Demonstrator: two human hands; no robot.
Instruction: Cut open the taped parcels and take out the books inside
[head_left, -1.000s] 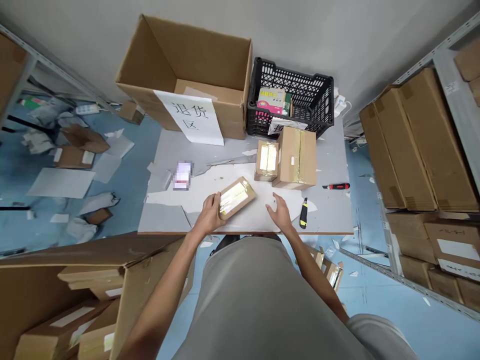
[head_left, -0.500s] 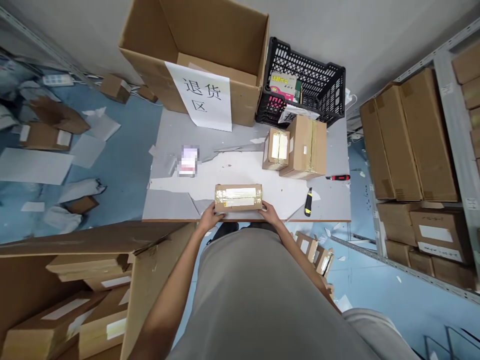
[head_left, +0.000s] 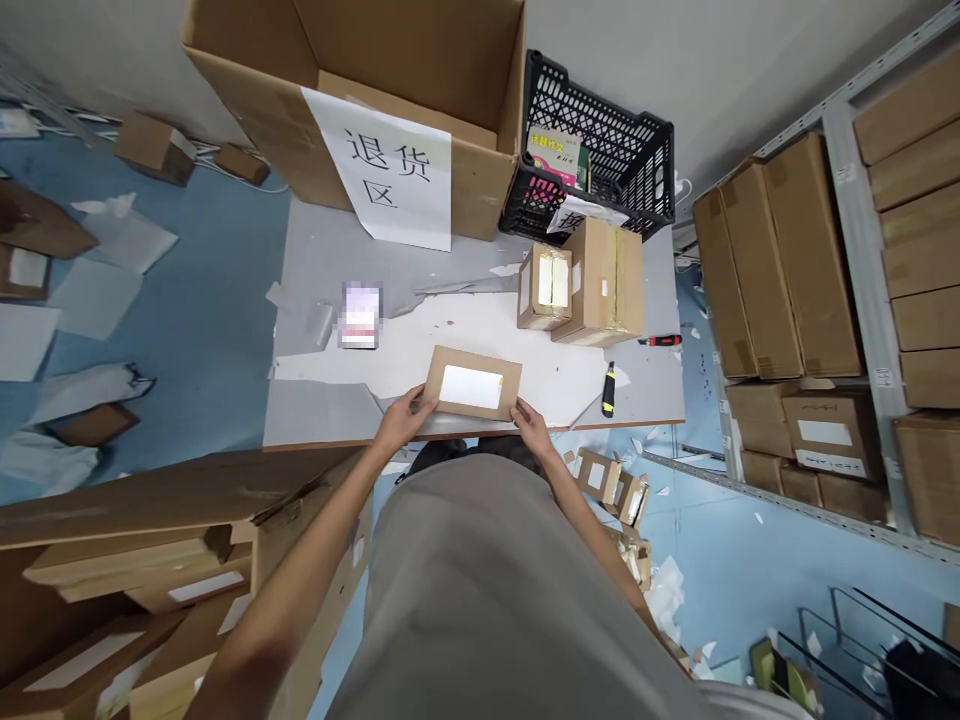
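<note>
Head view: my left hand [head_left: 403, 418] and right hand [head_left: 531, 426], fingers partly curled, grip the near corners of a white-labelled cardboard box [head_left: 472, 387] by the front edge of the table [head_left: 322, 412]; a yellow-and-black utility knife [head_left: 608, 390] lies toward its front right corner.

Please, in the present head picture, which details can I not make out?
In the head view:
Held carton: underside hidden by its own body.
White label on it: any print too small.
Item on the table: blurred by pixelation.
Large open box: cut off by the upper edge.
</note>
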